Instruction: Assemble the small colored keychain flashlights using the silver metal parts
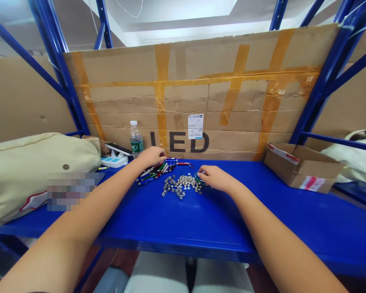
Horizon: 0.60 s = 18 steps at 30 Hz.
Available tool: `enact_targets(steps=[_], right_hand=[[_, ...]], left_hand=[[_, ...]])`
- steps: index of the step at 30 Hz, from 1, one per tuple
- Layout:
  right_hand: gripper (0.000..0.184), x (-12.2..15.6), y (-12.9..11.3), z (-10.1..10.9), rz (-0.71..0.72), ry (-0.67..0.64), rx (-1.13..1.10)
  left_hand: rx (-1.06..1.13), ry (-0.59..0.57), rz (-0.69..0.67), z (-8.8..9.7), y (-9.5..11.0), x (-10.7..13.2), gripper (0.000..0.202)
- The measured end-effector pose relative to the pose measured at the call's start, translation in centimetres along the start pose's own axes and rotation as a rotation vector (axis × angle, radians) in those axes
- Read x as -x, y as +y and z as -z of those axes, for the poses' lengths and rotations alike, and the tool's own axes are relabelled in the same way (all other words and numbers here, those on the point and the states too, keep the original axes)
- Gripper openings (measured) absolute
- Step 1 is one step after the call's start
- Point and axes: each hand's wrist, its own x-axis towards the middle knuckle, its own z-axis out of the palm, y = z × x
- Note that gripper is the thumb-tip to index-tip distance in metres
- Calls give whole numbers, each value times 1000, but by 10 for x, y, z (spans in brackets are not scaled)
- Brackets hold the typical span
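"Where are the right hand's (215, 178) fingers, from where you stand?"

"Curled down at the right edge of a loose spread of small, round, silvery metal pieces (186, 182). A slim, glossy green piece (200, 179) lies right at the fingertips, partly covered by them."

"Is it pinched?"

"The fingers are bunched close, but I can't tell whether they grip it or only touch it; the hand hides too much."

"And the left hand (154, 156)?"

"Out over the far side of a heap of slim, shiny pens (158, 172) in blue, red, green, black and silver (a proper jumble, lying at all angles). Its fingers bend downward, and their tips are hard to make out, so I can't say if one is pinched."

"Where's the heap, then?"

"Below and in front of that left hand, on the glossy blue tabletop (177, 224). The silvery pieces lie just beside it, nearer the person and between the two hands. One red pen (184, 164) sticks out past the heap towards the right hand."

"Anything close by?"

"A clear plastic bottle with a green label (136, 140) stands just behind the left wrist, and an open brown cardboard box (301, 167) sits well off to the right."
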Motion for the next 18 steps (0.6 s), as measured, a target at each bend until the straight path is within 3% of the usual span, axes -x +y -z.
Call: enact_targets(steps=[4, 7, 13, 18], right_hand=[[25, 0, -3, -3, 33, -51, 10], [24, -1, -4, -6, 34, -91, 1], [23, 0, -7, -9, -42, -137, -62], [22, 4, -19, -10, 70, -152, -53]], left_hand=[[29, -71, 17, -2, -15, 50, 25], [59, -115, 49, -9, -25, 71, 23], [110, -237, 65, -16, -29, 73, 23], [84, -256, 76, -20, -27, 70, 27]])
